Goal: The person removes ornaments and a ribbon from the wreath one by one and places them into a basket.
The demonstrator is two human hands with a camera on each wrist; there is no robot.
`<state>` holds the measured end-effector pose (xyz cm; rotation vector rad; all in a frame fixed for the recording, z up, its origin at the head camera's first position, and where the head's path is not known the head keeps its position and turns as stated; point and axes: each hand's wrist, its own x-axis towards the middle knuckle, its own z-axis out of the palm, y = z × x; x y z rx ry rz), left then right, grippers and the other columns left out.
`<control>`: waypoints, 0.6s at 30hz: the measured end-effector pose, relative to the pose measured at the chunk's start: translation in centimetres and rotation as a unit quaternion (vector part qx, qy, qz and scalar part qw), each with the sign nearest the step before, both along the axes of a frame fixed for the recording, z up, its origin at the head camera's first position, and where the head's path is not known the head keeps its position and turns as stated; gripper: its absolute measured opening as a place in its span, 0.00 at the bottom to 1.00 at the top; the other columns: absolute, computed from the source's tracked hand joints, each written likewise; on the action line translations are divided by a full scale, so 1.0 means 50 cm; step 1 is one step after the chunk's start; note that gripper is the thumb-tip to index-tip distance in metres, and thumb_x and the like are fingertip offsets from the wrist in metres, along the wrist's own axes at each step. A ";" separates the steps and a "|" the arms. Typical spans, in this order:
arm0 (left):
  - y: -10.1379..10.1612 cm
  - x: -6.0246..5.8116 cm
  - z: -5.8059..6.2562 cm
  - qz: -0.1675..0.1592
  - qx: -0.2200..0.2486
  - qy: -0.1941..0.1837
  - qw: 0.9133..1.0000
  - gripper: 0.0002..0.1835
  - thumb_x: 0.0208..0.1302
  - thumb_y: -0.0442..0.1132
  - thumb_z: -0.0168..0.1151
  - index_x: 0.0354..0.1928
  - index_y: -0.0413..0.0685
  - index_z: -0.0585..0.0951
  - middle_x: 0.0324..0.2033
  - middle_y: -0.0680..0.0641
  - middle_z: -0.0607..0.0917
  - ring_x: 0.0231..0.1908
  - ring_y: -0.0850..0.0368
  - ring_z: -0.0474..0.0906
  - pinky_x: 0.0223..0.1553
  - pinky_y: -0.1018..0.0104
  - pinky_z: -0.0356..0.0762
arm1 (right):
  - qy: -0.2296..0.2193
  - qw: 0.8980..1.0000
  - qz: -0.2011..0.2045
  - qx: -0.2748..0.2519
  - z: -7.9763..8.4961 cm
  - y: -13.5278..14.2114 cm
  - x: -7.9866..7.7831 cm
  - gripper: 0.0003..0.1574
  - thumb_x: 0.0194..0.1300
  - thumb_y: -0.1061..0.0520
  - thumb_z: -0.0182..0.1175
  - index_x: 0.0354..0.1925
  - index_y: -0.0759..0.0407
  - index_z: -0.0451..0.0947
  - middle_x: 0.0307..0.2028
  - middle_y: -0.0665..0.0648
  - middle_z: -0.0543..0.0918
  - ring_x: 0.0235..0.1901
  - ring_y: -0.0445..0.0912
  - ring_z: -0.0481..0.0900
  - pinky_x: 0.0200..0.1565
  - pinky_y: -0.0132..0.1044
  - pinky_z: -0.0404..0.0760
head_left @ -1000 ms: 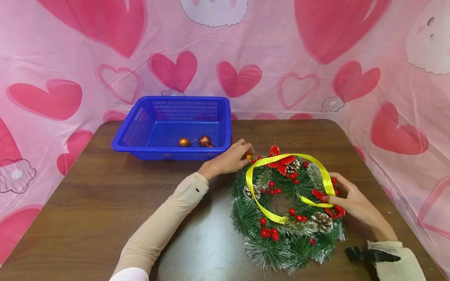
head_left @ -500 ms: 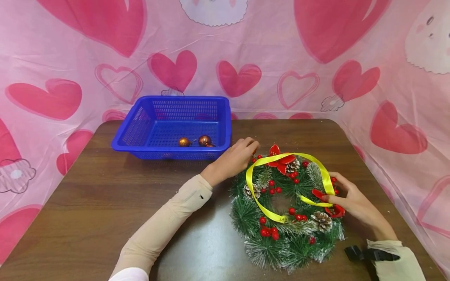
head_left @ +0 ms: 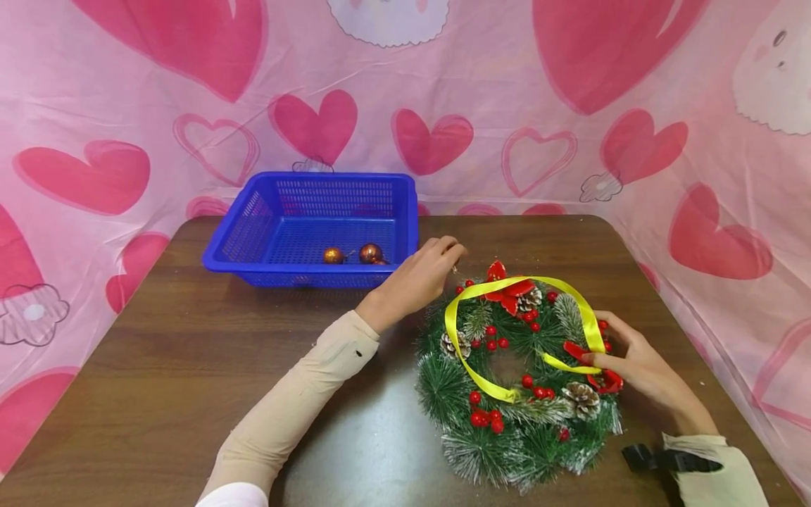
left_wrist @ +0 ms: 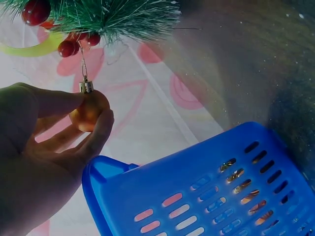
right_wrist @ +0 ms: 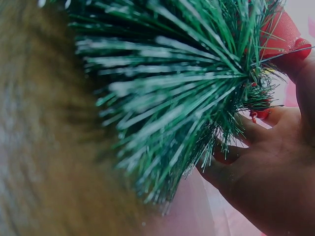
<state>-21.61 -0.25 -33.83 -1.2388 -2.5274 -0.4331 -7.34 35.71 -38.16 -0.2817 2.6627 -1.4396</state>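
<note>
My left hand [head_left: 415, 285] is at the wreath's far left edge in the head view. Its thumb and fingers pinch an orange-gold Christmas bauble [left_wrist: 92, 107], as the left wrist view shows. The bauble's metal cap points up, and its thin thread loop [left_wrist: 83, 64] reaches up to the red berries [left_wrist: 69, 47]. From the head, the hand hides the bauble. The green Christmas wreath [head_left: 440, 384] lies on the table with pinecones, red flowers and a yellow ribbon [head_left: 452, 324]. At its right side my right hand [head_left: 652, 377] holds the edge, thumb on top by a red flower [head_left: 608, 382].
A blue plastic basket [head_left: 310, 276] stands at the back left, close to my left hand. Inside it lie an orange glitter bauble [head_left: 333, 255] and a brown shiny bauble [head_left: 370, 253]. A pink heart-print cloth [head_left: 494, 84] hangs behind the brown wooden table [head_left: 190, 359].
My left hand first shifts right along the wreath's edge, then lifts slightly up and away. The bauble in its fingers drops out of the head view. The right hand and wreath stay put.
</note>
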 end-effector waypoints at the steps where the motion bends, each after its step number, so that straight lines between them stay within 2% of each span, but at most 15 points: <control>1: -0.001 -0.001 0.000 -0.002 0.002 -0.001 1.000 0.18 0.65 0.23 0.54 0.55 0.42 0.77 0.53 0.44 0.78 0.53 0.48 0.75 0.58 0.60 0.75 | -0.001 1.000 0.000 0.000 0.000 0.000 0.000 0.35 0.65 0.65 0.62 0.67 0.56 0.63 0.46 0.48 0.79 0.42 0.40 0.78 0.38 0.35 0.82; 10: -0.007 -0.001 0.011 -0.013 0.018 -0.021 1.000 0.14 0.67 0.23 0.53 0.51 0.43 0.78 0.50 0.46 0.78 0.49 0.51 0.74 0.54 0.62 0.75 | -0.005 1.000 0.006 -0.017 0.000 0.001 -0.002 0.34 0.66 0.67 0.61 0.67 0.56 0.62 0.46 0.49 0.79 0.41 0.42 0.80 0.37 0.36 0.83; 18: -0.003 0.001 0.009 -0.029 0.026 -0.035 0.999 0.14 0.69 0.30 0.59 0.55 0.43 0.77 0.52 0.47 0.78 0.49 0.52 0.75 0.54 0.63 0.75 | -0.001 1.000 0.000 -0.002 0.000 0.000 -0.002 0.36 0.65 0.65 0.62 0.67 0.56 0.62 0.49 0.47 0.78 0.43 0.40 0.78 0.39 0.34 0.82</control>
